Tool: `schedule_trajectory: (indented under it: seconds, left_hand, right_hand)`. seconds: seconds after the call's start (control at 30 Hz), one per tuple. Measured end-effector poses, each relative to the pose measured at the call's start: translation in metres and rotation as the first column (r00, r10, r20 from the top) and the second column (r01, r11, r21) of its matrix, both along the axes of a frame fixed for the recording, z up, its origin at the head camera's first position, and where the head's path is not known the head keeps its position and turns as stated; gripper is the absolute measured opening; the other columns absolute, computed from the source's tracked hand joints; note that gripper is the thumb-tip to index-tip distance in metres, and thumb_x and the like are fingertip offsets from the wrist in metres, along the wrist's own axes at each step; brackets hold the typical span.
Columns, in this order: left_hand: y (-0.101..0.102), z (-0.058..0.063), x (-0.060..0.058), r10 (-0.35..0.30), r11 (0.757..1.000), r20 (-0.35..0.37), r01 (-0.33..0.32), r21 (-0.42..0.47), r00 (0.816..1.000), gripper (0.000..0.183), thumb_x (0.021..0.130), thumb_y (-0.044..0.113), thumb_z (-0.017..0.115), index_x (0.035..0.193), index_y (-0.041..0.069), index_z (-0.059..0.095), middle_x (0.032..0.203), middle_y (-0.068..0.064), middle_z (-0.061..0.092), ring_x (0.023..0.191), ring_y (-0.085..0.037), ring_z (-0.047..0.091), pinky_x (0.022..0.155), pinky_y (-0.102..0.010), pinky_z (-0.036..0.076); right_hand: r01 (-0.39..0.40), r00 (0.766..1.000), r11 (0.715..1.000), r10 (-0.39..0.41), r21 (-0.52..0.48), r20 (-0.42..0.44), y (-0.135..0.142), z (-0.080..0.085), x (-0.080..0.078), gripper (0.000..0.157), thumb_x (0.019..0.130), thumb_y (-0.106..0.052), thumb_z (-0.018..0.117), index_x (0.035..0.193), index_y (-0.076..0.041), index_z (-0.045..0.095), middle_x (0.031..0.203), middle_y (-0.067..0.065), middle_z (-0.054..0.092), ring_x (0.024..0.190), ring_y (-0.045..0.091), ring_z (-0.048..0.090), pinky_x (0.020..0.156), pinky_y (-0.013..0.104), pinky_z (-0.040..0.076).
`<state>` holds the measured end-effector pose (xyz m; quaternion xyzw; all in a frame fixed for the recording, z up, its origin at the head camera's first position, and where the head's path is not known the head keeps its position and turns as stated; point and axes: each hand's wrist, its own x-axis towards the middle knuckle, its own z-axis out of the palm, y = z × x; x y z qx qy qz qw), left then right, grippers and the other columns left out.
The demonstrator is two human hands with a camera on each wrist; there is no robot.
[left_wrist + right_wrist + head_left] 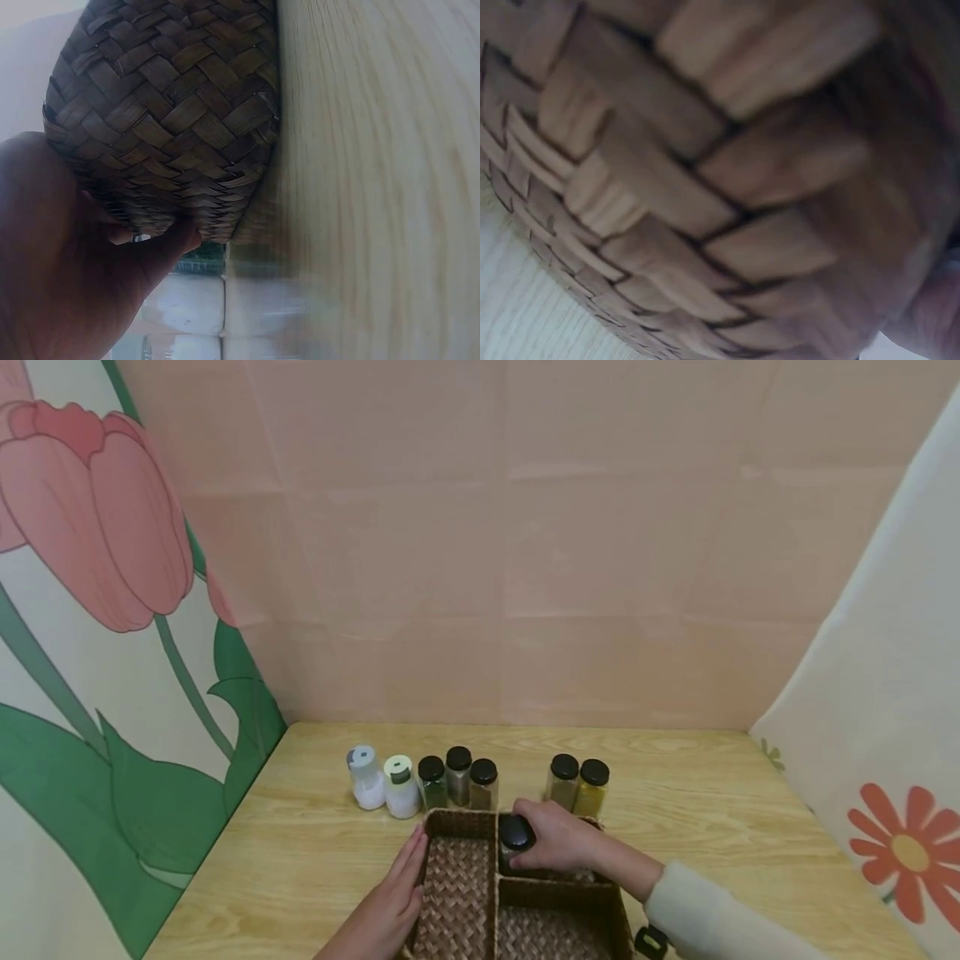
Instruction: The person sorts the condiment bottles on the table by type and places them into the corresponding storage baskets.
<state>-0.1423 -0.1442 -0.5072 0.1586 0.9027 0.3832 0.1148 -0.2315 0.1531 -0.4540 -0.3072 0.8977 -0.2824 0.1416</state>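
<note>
A brown woven basket [459,893] with several compartments stands at the front of the table. My right hand [558,837] reaches into its back right compartment and grips a black-capped spice jar [516,833] there, near the divider. Most of that jar is hidden by the hand and the basket. My left hand [390,893] rests with extended fingers against the basket's left outer wall [172,97], also seen in the left wrist view. Close up in the right wrist view are the basket's weave [667,187] and a bit of hand at the lower right edge.
Behind the basket stand black-capped spice jars [458,777], three to the left and two, including a yellow one [593,785], to the right. Two white-filled shakers [365,778] are farther left. A pink cloth [510,568] hangs behind the wooden table [262,868].
</note>
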Motion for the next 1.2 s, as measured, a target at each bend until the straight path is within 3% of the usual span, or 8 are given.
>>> schedule_trajectory:
  seconds: [0.7,0.97,1.2]
  left_hand:
    - [0.000,-0.001,0.000,0.021,1.000,0.019,-0.021,-0.002,1.000,0.064,0.108,0.019,0.040,0.164,0.013,0.009,0.171,0.000,-0.003,0.154,-0.029,0.017,0.119,-0.059,0.023]
    - [0.000,-0.001,0.000,0.022,1.000,0.016,-0.022,-0.005,1.000,0.065,0.107,0.018,0.040,0.164,0.013,0.009,0.171,0.000,-0.003,0.153,-0.029,0.017,0.119,-0.059,0.023]
    - [0.001,0.001,0.000,0.019,1.000,0.017,-0.019,-0.005,1.000,0.065,0.107,0.018,0.040,0.164,0.012,0.009,0.171,0.000,-0.004,0.154,-0.029,0.017,0.119,-0.059,0.023]
  right_hand:
    - [-0.026,1.000,1.000,0.026,0.007,-0.010,0.002,-0.005,0.000,0.050,0.082,-0.037,0.085,0.118,-0.014,0.060,0.094,-0.008,0.064,0.078,0.003,0.060,0.064,0.025,0.052]
    - [0.011,1.000,1.000,-0.011,0.016,-0.015,0.001,0.005,0.001,0.062,0.080,-0.039,0.087,0.128,-0.011,0.060,0.111,0.000,0.067,0.090,0.012,0.064,0.070,0.028,0.055]
    - [-0.003,0.998,0.999,0.001,-0.038,-0.070,0.006,0.021,0.005,0.062,0.084,-0.044,0.081,0.131,-0.009,0.061,0.119,0.006,0.070,0.105,0.022,0.067,0.083,0.035,0.058]
